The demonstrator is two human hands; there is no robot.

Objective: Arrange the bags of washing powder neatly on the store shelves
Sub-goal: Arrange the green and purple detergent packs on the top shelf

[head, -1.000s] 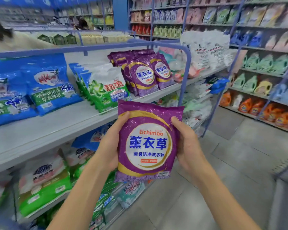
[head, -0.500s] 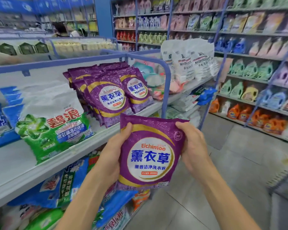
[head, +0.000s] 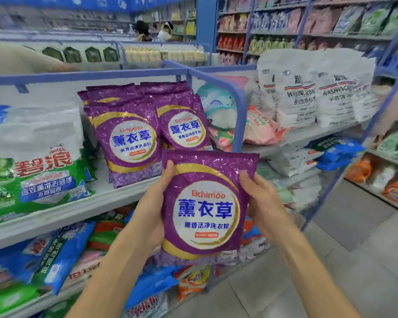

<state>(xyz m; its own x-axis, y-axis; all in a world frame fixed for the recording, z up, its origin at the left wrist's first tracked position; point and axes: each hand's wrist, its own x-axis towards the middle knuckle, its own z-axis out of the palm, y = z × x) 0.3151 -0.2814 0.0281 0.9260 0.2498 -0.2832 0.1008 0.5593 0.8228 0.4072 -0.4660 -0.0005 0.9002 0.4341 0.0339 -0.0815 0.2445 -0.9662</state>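
Note:
I hold a purple bag of washing powder upright in front of me, label facing me. My left hand grips its left edge, thumb on the front. My right hand grips its right edge the same way. Just beyond it, on the white shelf, stand two rows of the same purple bags, leaning back. The held bag hangs in front of the shelf edge, to the right of and below those rows.
A green and white bag stands to the left of the purple rows. A blue metal divider ends this shelf section; white bags stand beyond it. Lower shelves hold blue and orange bags. Grey floor lies to the right, with detergent bottles along the far aisle.
The view has shifted right along the shelf and closer to the purple rows. The bag stays in both hands, now nearer to the shelf edge beside those rows.

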